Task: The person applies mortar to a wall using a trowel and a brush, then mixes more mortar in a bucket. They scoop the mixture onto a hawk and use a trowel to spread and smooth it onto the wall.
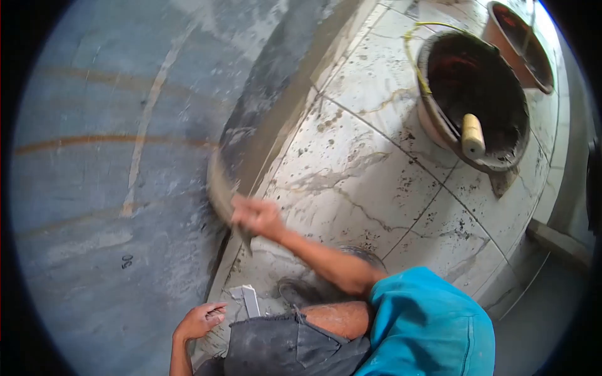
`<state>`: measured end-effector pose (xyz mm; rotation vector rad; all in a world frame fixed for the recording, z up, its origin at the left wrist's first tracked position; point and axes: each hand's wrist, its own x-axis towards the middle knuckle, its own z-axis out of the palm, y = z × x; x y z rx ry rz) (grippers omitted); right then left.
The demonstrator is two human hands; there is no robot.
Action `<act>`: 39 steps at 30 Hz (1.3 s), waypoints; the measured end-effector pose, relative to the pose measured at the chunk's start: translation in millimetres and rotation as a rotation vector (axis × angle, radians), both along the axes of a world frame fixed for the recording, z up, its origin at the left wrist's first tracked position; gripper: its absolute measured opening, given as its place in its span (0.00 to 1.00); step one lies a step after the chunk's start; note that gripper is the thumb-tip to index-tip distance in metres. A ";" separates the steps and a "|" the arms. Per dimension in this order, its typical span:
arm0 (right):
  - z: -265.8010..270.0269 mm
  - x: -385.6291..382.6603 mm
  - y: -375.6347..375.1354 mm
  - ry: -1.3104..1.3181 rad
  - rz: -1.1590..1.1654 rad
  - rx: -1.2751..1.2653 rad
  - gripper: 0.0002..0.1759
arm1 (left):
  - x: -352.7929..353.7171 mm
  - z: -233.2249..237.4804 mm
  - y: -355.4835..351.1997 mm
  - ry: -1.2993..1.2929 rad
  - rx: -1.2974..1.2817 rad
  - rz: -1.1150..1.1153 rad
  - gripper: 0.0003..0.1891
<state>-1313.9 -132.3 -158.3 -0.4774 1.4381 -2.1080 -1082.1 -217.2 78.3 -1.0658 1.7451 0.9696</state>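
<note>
My right hand [257, 216] is closed on a flat tool [221, 191], blurred by motion, which lies against the lower edge of the grey wall [169, 188]. A strip of wet grey mortar [276, 125] runs along the foot of that wall. Lower down, my left hand [204, 319] has its fingers curled loosely near my knee, with nothing seen in it. Beside it, white tile pieces [249, 301] lie on the floor.
A mortar-smeared bucket [433, 122] with a yellow handle stands on the marble-patterned tiles [351, 182]; a wooden-handled tool [473, 135] rests in it. Another bucket [501, 31] is behind. A dark bar [558, 241] lies at the right.
</note>
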 end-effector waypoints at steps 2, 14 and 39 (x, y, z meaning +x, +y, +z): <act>22.9 18.6 23.1 0.034 0.225 -0.072 0.22 | -26.1 -2.0 -7.1 0.013 0.041 -0.125 0.22; -62.6 -259.5 106.2 -0.747 -0.074 -0.785 0.21 | -20.8 -32.1 -28.2 -0.079 0.114 -0.140 0.20; -87.1 -392.8 94.0 -0.508 -0.142 -0.746 0.14 | -24.8 -31.6 -35.3 -0.165 0.143 -0.010 0.22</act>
